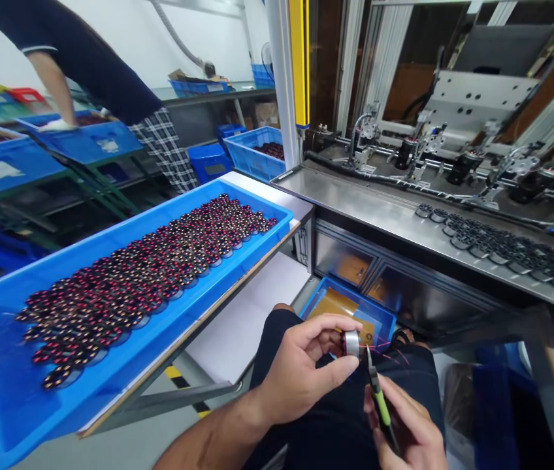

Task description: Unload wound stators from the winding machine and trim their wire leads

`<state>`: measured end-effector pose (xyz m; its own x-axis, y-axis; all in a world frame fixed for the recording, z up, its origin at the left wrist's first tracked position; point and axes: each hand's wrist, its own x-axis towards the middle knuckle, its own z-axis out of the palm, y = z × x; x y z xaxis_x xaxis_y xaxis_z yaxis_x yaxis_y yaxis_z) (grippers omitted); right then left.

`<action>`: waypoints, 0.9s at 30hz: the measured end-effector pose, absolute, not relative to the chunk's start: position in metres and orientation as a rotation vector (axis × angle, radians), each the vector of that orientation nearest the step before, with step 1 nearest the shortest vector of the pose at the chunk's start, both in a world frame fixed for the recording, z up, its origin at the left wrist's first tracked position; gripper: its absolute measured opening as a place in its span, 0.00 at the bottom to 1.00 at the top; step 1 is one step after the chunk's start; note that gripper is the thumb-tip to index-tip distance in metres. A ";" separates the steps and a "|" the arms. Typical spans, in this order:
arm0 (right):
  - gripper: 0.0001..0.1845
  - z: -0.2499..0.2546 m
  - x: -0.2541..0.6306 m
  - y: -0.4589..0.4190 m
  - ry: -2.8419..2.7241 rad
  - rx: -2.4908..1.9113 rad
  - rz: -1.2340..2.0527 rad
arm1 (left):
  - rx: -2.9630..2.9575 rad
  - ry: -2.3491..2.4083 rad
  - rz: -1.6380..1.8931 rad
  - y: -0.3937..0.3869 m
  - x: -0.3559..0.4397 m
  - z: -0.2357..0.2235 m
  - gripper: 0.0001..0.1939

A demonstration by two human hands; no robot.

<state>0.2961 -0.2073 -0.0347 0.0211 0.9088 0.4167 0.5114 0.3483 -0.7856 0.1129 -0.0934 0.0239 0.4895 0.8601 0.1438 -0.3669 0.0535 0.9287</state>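
Above my lap, my left hand [299, 369] pinches a small round motor stator [352, 343] with a silver metal rim between thumb and fingers. Thin reddish wires [394, 351] stick out from its right side. My right hand [411, 424] grips a pair of cutting pliers [381, 399] with green and black handles. Their tips point up at the wires, close beside the stator; whether the jaws touch a wire is too small to tell.
A long blue tray [238, 264] full of wound stators stands at left. On the metal machine bench [355, 199] at right lie rows of dark ring-shaped parts [507, 245]. A blue bin [323, 290] sits below. Another person [105, 72] leans over blue crates [95, 140].
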 end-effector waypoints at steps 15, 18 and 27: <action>0.40 -0.029 0.293 -0.205 -1.708 -1.215 0.568 | 1.420 0.570 1.117 -0.098 0.111 0.026 0.12; 0.40 -0.029 0.292 -0.205 -1.685 -1.219 0.598 | 1.435 0.557 1.115 -0.098 0.110 0.027 0.13; 0.40 -0.036 0.296 -0.206 -1.690 -1.262 0.540 | 1.467 0.556 1.102 -0.100 0.109 0.029 0.14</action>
